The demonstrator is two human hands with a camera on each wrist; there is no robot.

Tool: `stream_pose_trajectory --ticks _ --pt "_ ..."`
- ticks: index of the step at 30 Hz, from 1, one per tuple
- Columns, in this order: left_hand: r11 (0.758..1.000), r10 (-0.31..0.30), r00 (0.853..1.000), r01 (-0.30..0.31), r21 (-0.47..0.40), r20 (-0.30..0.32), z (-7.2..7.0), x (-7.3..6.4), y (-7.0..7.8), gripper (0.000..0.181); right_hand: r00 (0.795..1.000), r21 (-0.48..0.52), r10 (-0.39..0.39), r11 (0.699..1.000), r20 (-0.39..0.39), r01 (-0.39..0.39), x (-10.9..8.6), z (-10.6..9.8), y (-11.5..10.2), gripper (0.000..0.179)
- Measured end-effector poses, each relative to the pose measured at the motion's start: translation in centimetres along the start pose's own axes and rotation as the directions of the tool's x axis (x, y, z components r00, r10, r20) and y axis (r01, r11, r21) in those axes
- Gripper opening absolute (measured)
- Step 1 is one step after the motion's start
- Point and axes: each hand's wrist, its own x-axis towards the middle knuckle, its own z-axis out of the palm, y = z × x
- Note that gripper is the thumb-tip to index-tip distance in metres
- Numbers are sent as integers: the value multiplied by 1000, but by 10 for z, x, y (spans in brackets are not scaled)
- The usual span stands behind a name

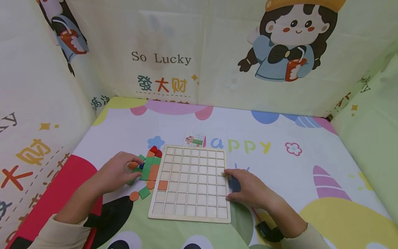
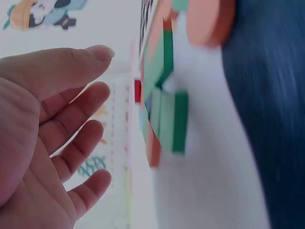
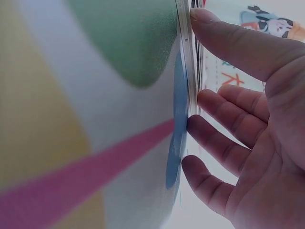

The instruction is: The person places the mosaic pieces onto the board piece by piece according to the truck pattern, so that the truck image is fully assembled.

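A wooden grid board (image 1: 189,219) lies flat, and one orange square tile (image 1: 162,185) sits in its leftmost column. Just left of it is a loose group of pieces: green squares (image 1: 144,192), orange squares (image 1: 153,168), orange discs (image 1: 134,196), red pieces (image 1: 153,149) and a dark blue bit partly hidden by fingers. My left hand (image 1: 115,174) hovers over this group, thumb and fingers spread, holding nothing in the left wrist view. At the board's right edge, my right hand (image 1: 250,188) touches the side with thumb and fingertips, fingers loosely bent.
A small printed card (image 1: 194,139) with a coloured grid picture lies behind the board, partly under its far edge. A black object (image 1: 268,231) with a thin cord is beside the right forearm. Printed cloth walls (image 1: 214,69) rise behind and at both sides.
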Motion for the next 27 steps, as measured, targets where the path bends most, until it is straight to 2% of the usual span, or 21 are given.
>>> stream_pose_trajectory --ticks 11,19,27 --pt "999 -41 999 41 -1 -27 -5 1 -25 52 1000 4 2 1000 -5 -2 0 1 1 72" --pt "997 -78 997 78 24 -1 -4 4 -33 57 1000 5 -11 1000 -8 11 -1 2 2 72" --pt "997 -61 998 61 48 0 -5 6 -38 53 1000 -2 -19 1000 -9 19 -1 0 2 72"
